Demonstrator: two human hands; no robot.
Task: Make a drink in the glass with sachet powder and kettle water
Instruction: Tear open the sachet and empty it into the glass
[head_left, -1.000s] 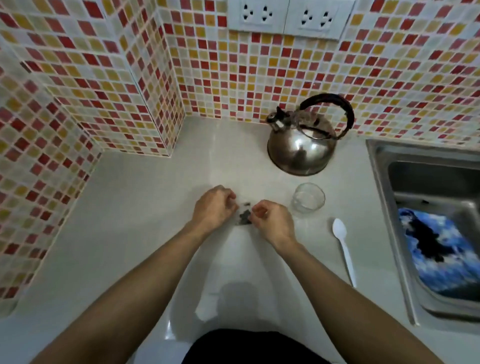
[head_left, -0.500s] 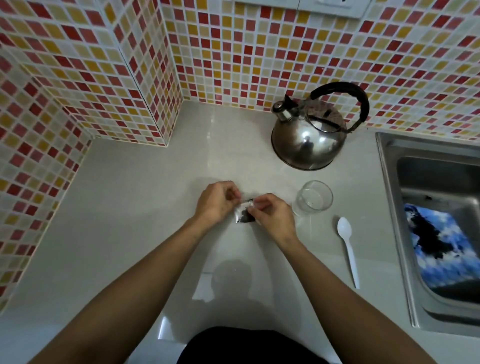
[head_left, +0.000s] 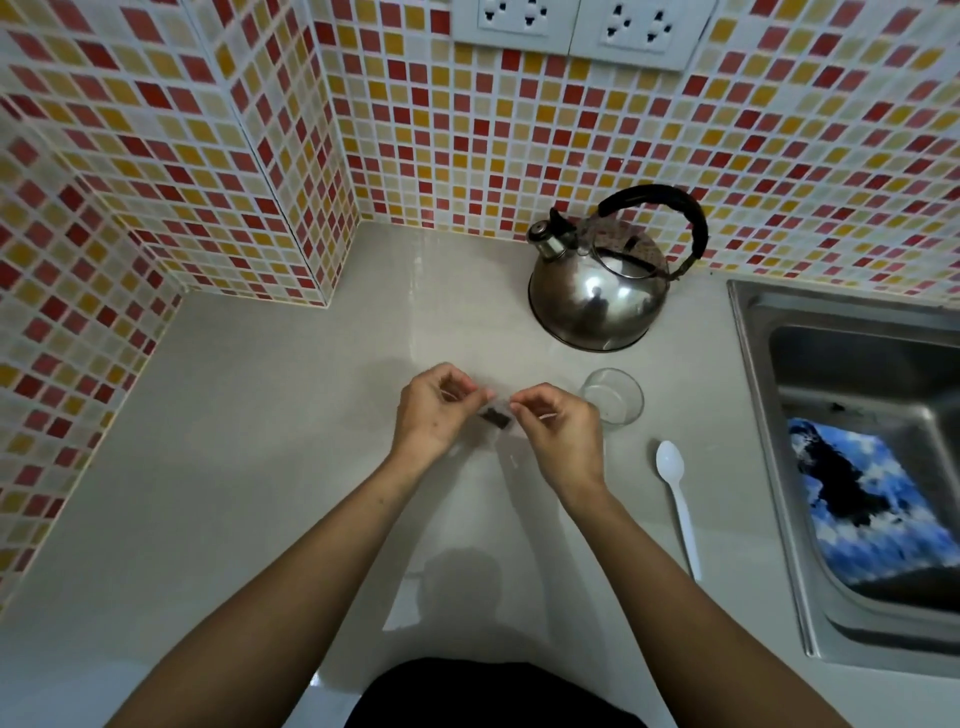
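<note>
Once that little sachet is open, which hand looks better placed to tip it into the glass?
Probably the right hand: the glass stands just beside it, empty. The left hand would have to cross over, though both pinch the sachet.

Pale glossy counter, tiled walls at left and rear. On it: steel kettle at rear; clear glass just in front of kettle; white spoon right of glass, apparently bowl up. Sink set in at right.
</note>
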